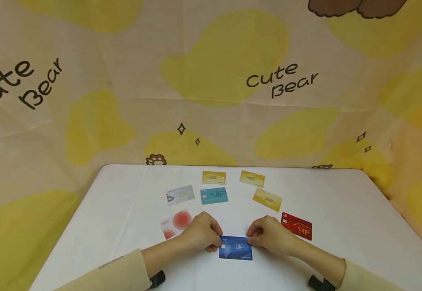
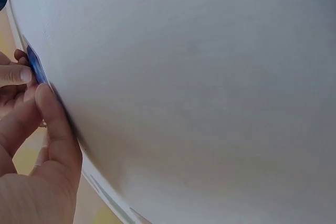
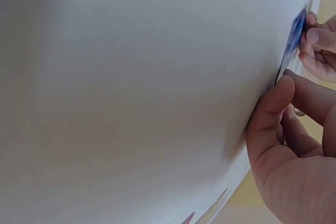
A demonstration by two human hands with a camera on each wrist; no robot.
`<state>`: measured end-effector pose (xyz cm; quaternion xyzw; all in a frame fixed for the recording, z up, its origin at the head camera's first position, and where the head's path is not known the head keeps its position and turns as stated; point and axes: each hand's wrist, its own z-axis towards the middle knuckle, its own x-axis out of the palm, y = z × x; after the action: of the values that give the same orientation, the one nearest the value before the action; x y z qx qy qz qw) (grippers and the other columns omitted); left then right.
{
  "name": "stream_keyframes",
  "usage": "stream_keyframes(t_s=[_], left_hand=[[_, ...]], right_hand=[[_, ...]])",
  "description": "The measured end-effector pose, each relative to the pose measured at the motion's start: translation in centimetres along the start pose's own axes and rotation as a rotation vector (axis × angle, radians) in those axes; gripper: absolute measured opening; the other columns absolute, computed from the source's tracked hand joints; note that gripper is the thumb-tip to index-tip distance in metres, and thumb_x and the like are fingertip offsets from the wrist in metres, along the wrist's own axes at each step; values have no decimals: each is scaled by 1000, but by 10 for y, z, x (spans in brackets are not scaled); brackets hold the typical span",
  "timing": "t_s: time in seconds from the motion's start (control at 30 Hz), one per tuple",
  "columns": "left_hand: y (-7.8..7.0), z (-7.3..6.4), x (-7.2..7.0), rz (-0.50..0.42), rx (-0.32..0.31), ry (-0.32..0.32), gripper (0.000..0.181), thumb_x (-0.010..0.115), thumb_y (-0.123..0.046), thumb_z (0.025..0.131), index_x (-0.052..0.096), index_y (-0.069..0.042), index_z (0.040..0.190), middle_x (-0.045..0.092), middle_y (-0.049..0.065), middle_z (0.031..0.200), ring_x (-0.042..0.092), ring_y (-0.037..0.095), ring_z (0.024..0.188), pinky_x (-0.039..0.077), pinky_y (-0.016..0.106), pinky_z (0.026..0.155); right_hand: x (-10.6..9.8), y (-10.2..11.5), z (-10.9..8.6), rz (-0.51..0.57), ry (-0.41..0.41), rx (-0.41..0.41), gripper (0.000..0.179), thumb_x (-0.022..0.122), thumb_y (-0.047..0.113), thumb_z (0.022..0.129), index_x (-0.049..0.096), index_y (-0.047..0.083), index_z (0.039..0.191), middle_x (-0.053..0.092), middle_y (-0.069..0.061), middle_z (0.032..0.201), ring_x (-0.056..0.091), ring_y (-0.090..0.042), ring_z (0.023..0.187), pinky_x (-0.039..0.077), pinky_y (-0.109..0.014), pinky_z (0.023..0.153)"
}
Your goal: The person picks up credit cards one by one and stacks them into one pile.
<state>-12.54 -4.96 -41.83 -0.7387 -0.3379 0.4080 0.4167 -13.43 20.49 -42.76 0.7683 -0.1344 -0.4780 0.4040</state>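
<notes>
A blue VIP card (image 1: 235, 248) lies near the front of the white table, between my two hands. My left hand (image 1: 202, 232) pinches its left edge near the upper corner with thumb and fingers. On the opposite edge, my right hand (image 1: 271, 235) pinches the card in the same way. Both wrist views show the blue card (image 2: 35, 65) nearly edge-on, with the thumb and fingers of each hand at its ends. Left of my left hand is a white and pink card (image 1: 176, 223), partly behind the wrist. A red VIP card (image 1: 302, 226) lies beyond my right wrist.
Farther back on the white table (image 1: 123, 210) lie a silver card (image 1: 180, 195), a teal VIP card (image 1: 214, 196) and three gold cards, one of them at the back middle (image 1: 214, 178). A printed cloth (image 1: 211, 81) hangs behind the table's far edge.
</notes>
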Motion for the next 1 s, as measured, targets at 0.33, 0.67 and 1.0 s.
stream_keyframes(t_s=[0.33,0.67,1.0], left_hand=[[1,-2,-2,22,8,-9,11,79,11,79,74,4,85,67,9,71,63,16,50,54,24,50],[1,-4,-1,25,25,-10,10,79,10,79,71,3,80,66,10,69,63,17,50,54,24,50],[1,-4,0,17,31,-16,11,78,10,81,70,3,80,66,10,68,63,16,50,54,23,49]], right_hand=[[-1,1,1,-14,-7,-17,5,82,12,90,78,10,92,64,5,78,57,-15,74,48,-22,62],[1,2,2,-19,-13,-19,4,81,11,91,77,12,91,63,6,77,57,-15,74,48,-22,62],[1,2,2,-16,-2,-19,5,81,10,91,77,12,89,64,6,76,57,-16,73,48,-22,62]])
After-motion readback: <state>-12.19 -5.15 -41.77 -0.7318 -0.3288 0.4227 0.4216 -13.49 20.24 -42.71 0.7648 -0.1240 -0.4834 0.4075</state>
